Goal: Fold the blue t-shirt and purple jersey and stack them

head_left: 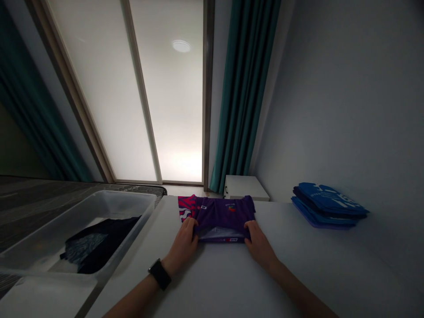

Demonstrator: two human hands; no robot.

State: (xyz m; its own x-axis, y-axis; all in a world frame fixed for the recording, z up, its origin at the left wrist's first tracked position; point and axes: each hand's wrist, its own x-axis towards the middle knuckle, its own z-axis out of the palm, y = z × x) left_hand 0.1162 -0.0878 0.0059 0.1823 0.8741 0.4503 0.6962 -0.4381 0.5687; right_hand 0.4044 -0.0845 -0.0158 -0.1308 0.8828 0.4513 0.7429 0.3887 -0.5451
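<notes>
A purple shirt (215, 213) with a pink-and-white patterned part at its left lies partly folded on the white table (218, 278). My left hand (186, 236) is closed on its near left corner, with a dark watch on the wrist. At the near right corner, my right hand (257, 240) pinches the cloth between thumb and fingers. Between the hands the near edge gapes, showing a pale inside above a purple strip with small printed logos.
On the left stands a translucent plastic bin (124, 201) with dark clothing (99, 243) inside. A stack of folded blue garments (327, 205) lies at the right near the wall. Behind the table are a white cabinet (245, 187) and a teal curtain (245, 97).
</notes>
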